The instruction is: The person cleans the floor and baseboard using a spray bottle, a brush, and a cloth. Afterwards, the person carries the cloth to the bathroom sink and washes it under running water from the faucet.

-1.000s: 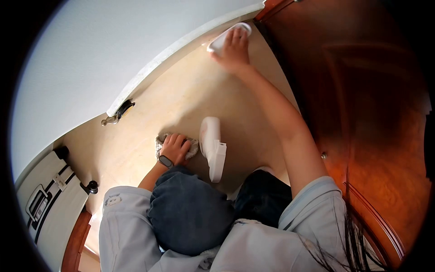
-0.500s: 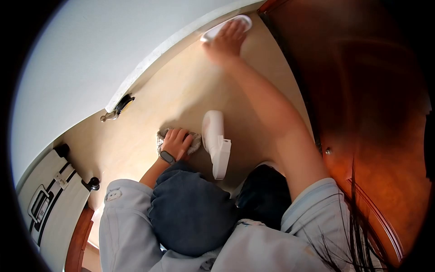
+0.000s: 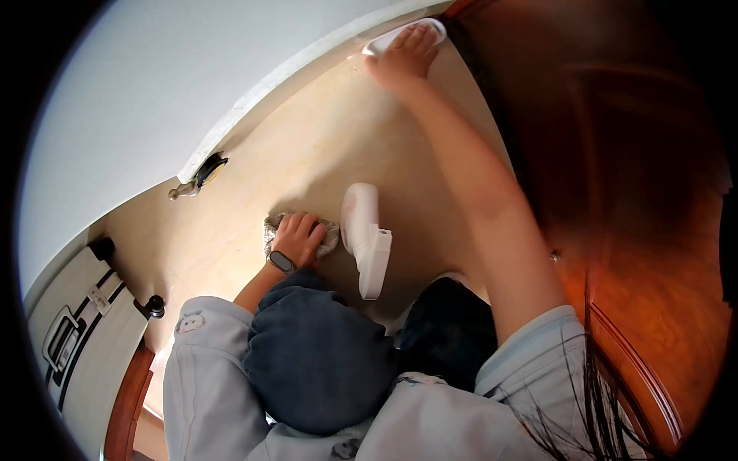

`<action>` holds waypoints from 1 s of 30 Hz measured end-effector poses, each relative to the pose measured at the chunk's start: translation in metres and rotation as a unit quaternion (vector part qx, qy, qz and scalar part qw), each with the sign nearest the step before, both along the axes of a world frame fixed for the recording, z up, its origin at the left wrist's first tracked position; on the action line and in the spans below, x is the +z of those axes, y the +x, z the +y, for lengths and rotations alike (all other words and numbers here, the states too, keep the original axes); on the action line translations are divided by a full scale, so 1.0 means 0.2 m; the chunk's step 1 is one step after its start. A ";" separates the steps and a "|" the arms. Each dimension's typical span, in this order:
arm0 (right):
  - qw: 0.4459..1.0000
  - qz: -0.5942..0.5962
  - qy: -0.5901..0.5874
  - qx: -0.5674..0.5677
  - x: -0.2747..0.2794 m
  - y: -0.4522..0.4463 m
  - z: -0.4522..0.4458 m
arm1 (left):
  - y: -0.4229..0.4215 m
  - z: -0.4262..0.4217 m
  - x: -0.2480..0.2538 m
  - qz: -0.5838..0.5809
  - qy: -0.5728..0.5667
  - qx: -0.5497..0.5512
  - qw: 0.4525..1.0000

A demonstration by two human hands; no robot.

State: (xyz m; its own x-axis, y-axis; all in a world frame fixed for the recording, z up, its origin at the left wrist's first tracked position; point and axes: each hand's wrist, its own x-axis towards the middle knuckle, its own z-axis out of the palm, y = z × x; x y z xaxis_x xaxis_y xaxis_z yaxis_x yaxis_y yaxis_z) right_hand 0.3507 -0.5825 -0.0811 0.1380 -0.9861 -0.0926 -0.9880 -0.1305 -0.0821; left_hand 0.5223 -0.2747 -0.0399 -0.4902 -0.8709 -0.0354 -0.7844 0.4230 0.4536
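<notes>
My right hand (image 3: 405,61) reaches far forward, its fingers over a white oval, rimmed object (image 3: 377,48) on the floor at the foot of the wall. The palm hides much of it, so I cannot tell its exact kind. Nearer to me, my left hand (image 3: 298,237), with a dark band on the wrist, presses closed on a crumpled grey cloth (image 3: 271,227). A small dark bit shows by its fingers. Just right of that hand, apart from it, a white device (image 3: 364,230) with a rounded body and a blocky end lies on the floor.
A pale wall or panel (image 3: 169,92) curves along the left, with a metal-and-black doorstop-like fitting (image 3: 201,177) at its base. A light suitcase (image 3: 84,323) with black wheels lies at left. Reddish-brown wooden furniture (image 3: 646,230) borders the beige floor (image 3: 254,169) on the right.
My right hand and the white oval object have slid a little to the right and away, along the foot of the wall. My left hand stays on the cloth.
</notes>
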 end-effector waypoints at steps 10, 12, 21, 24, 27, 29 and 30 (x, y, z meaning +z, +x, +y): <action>0.997 -0.015 -0.020 -0.069 -0.05 -0.10 -0.09 | 0.00 0.01 0.01 0.011 0.030 0.009 0.999; 0.998 -0.025 -0.026 -0.056 -0.09 -0.08 -0.13 | -0.02 0.00 0.01 0.019 0.044 0.004 0.999; 0.997 0.022 0.068 0.037 0.06 0.22 0.20 | -0.02 0.01 0.00 0.006 0.002 0.015 1.000; 0.982 0.085 0.168 -0.023 0.17 -0.05 -0.09 | -0.02 0.01 0.00 0.000 0.019 0.014 1.000; 1.000 0.010 0.012 0.017 -0.04 -0.01 -0.03 | -0.03 0.01 -0.01 0.006 0.007 0.015 1.000; 0.993 0.060 0.089 0.045 0.10 0.23 0.22 | -0.03 0.01 -0.01 0.004 0.008 0.014 1.000; 0.989 0.049 0.093 0.099 0.09 0.31 0.36 | -0.03 0.01 -0.01 0.002 0.011 0.011 1.000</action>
State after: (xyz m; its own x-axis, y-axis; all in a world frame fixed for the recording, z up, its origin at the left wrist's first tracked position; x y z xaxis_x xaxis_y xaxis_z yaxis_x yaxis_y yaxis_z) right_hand 0.4124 -0.5105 -0.0637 0.3085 -0.9049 -0.2934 -0.9489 -0.3144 -0.0279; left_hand 0.5168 -0.2732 -0.0428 -0.4705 -0.8809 -0.0522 -0.7918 0.3954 0.4656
